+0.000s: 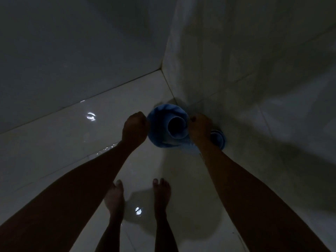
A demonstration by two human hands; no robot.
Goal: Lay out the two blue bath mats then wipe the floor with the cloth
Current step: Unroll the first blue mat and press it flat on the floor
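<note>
A rolled blue bath mat (163, 124) stands on end near the corner of the room, its open coil facing up at me. My left hand (134, 127) grips its left edge and my right hand (200, 128) grips its right edge, both fists closed on the fabric. A second, smaller blue roll (219, 140) stands just behind my right hand against the right wall, partly hidden by my wrist. No cloth is visible.
The room is dim. Glossy white floor tiles (109, 113) show wet reflections. Tiled walls meet in a corner (161, 69) just beyond the mats. My bare feet (116, 195) stand on the floor below my arms.
</note>
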